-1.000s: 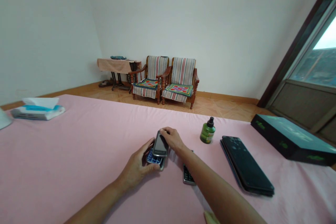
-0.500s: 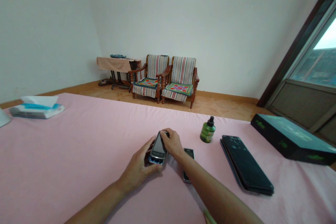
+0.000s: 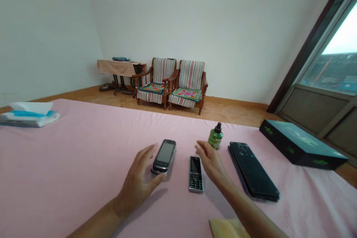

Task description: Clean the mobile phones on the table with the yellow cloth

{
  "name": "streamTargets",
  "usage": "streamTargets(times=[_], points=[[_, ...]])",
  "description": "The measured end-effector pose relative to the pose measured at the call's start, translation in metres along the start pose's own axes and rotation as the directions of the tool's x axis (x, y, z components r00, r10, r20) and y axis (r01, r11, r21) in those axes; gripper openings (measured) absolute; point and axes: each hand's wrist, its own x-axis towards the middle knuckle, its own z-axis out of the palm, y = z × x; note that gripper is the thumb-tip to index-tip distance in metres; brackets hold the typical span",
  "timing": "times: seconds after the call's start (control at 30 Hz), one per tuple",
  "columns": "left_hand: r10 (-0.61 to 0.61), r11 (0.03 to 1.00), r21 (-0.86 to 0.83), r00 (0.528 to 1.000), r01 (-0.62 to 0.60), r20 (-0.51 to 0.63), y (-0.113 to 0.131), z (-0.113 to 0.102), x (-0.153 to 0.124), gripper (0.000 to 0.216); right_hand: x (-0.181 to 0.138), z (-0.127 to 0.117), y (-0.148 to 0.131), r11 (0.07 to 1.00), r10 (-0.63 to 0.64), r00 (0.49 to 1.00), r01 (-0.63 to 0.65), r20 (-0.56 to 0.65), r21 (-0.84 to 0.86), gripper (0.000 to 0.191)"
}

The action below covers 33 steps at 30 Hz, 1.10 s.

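Observation:
A small stack of phones (image 3: pixel 164 155), a silver touchscreen one on top, lies on the pink table cover (image 3: pixel 69 163). My left hand (image 3: pixel 139 180) rests open just left of the stack, thumb near its lower end, fingers off it. A keypad phone (image 3: pixel 196 174) lies to the right of the stack. My right hand (image 3: pixel 212 161) hovers open just right of the keypad phone, holding nothing. A green spray bottle (image 3: pixel 215 136) stands beyond my right hand.
A dark tablet stack (image 3: pixel 252 169) lies right of my right hand, and a long black box (image 3: pixel 298 144) sits at the far right edge. A tissue pack (image 3: pixel 28 115) is at far left. A yellow cloth (image 3: pixel 225 228) lies near the front. Two chairs (image 3: pixel 173 83) stand by the wall.
Both hands let go of the phone stack and drew apart. My right hand moved right, uncovering the keypad phone. The view shifted slightly right.

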Motion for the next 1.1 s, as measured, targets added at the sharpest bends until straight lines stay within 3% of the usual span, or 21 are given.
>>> streamTargets(times=[0.07,0.13,0.2,0.23,0.37,0.5,0.63,0.87,1.1], points=[[0.126,0.99,0.057,0.991,-0.128,0.034,0.017,0.004,-0.01,0.045,-0.02,-0.017,0.013,1.0,0.027,1.0,-0.027,0.014,-0.015,0.037],[0.17,0.982,0.047,0.96,-0.185,0.223,0.038,0.012,-0.019,0.031,-0.04,-0.027,0.024,0.999,0.037,0.999,-0.037,0.022,-0.023,0.034],[0.179,0.978,0.008,0.868,-0.206,0.463,0.059,0.026,-0.023,0.03,-0.056,-0.03,0.031,0.999,0.025,0.999,-0.024,0.026,-0.032,0.038],[0.171,0.98,0.002,0.838,-0.201,0.518,0.066,0.034,-0.023,0.034,-0.062,-0.031,0.033,0.999,0.014,0.999,-0.012,0.031,-0.036,0.04],[0.013,0.985,0.145,0.889,-0.089,0.457,0.075,0.066,-0.012,0.067,-0.076,-0.027,0.035,0.997,-0.052,0.998,0.053,0.017,-0.047,0.04],[-0.098,0.952,0.302,0.876,-0.057,0.473,0.071,0.086,0.003,0.08,-0.08,-0.027,0.039,0.997,-0.078,0.997,0.078,0.015,0.003,0.038],[-0.142,0.921,0.387,0.888,-0.044,0.438,0.078,0.093,0.011,0.072,-0.079,-0.027,0.046,0.995,-0.078,0.997,0.076,0.025,0.071,0.037],[-0.14,0.889,0.448,0.877,-0.093,0.46,0.083,0.089,0.009,0.046,-0.078,-0.027,0.046,0.994,-0.102,0.994,0.101,0.05,0.031,0.035],[-0.184,0.892,0.45,0.875,-0.042,0.447,0.087,0.087,0.01,0.048,-0.081,-0.028,0.046,0.991,-0.128,0.989,0.13,0.07,-0.026,0.032]])
